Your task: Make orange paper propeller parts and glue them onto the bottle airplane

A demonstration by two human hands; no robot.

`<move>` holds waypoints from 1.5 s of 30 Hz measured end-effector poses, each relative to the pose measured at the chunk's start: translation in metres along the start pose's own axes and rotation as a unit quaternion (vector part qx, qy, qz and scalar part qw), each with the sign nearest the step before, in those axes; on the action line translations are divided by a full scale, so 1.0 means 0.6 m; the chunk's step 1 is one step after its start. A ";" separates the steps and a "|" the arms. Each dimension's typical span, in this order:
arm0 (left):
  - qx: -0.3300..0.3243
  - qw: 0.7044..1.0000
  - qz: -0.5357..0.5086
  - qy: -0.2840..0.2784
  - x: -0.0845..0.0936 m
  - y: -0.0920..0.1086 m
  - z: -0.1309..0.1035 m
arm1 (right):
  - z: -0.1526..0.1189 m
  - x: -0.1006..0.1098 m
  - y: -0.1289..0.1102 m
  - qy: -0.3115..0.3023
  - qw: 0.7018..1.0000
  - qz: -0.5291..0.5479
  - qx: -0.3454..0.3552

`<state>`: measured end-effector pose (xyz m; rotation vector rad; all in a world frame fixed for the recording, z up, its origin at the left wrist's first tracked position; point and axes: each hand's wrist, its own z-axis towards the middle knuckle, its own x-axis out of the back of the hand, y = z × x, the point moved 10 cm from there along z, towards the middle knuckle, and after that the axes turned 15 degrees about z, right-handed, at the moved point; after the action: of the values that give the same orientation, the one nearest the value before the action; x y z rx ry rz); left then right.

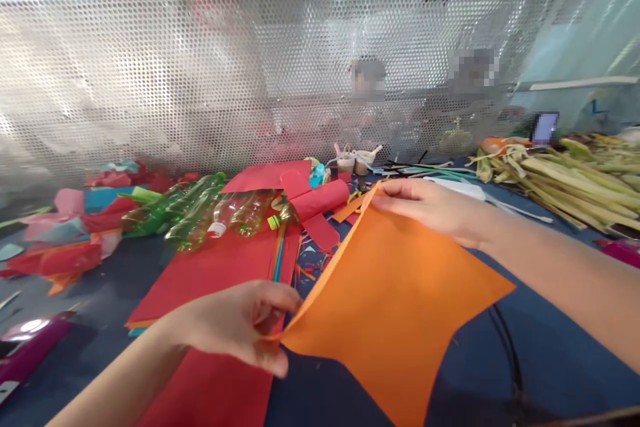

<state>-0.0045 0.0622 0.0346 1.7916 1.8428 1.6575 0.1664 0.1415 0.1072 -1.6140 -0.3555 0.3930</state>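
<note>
Closest to the near edge of the dark blue table [310, 393], a flat red sheet is seen. Above the table, a thin orange sheet [395, 293] is held tilted; its surface is smooth and matt, its lower side is cut in inward curves, and pointed corners are formed. One corner is pinched loosely by the left hand [240, 320], between thumb and fingers. The upper corner is gripped by the fingertips of the right hand [425, 207]; between both hands, a straight edge is stretched. Toward the left edge, a glossy purple object [37, 350] is laid. In the middle, red sheets [215, 273] are stacked flat. Beyond them, transparent green plastic bottles [193, 217] are lying, beside crumpled coloured pieces [75, 233]. Toward the far right corner, dry, fibrous husks [575, 177] are heaped. Behind the far edge, a perforated metal panel [200, 80] is standing.
</note>
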 end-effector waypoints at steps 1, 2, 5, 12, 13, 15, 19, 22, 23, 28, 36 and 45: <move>-0.004 0.999 0.051 -0.007 -0.009 0.016 0.002 | -0.005 0.006 -0.007 -0.013 0.999 -0.052 -0.002; -0.014 0.995 0.094 -0.026 -0.021 0.033 0.005 | -0.010 0.014 -0.012 -0.023 0.994 -0.109 -0.007; -0.046 0.986 0.152 -0.047 -0.043 0.068 0.017 | -0.018 0.042 -0.022 -0.053 0.966 -0.251 -0.025; 0.044 0.962 0.189 0.192 0.015 0.030 0.069 | -0.026 0.046 0.055 -0.213 0.879 -0.406 -0.135; 0.046 0.958 0.194 0.208 0.016 0.028 0.075 | -0.026 0.039 0.071 -0.234 0.869 -0.411 -0.145; 0.034 0.947 0.221 0.232 0.014 0.035 0.088 | -0.023 0.023 0.097 -0.267 0.856 -0.417 -0.150; 0.001 0.910 0.328 0.252 -0.010 0.069 0.126 | -0.015 -0.012 0.124 -0.325 0.841 -0.409 -0.144; -0.032 0.879 0.388 0.273 -0.025 0.089 0.156 | -0.008 -0.026 0.128 -0.337 0.844 -0.392 -0.145; -0.042 0.875 0.394 0.277 -0.027 0.091 0.163 | -0.006 -0.026 0.130 -0.333 0.846 -0.388 -0.150; -0.032 0.885 0.366 0.286 0.005 0.066 0.152 | -0.004 -0.019 0.121 -0.280 0.867 -0.392 -0.127; 0.002 0.959 0.189 0.211 0.025 -0.005 0.130 | -0.008 -0.064 0.137 -0.289 0.851 -0.426 -0.101; 0.000 0.947 0.232 0.222 0.019 -0.001 0.123 | 0.024 -0.082 0.168 -0.182 0.832 -0.517 -0.082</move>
<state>0.0421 0.1150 0.0107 2.1077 1.6301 2.3976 0.1156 0.1243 0.0075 -1.2642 -1.5000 -0.1883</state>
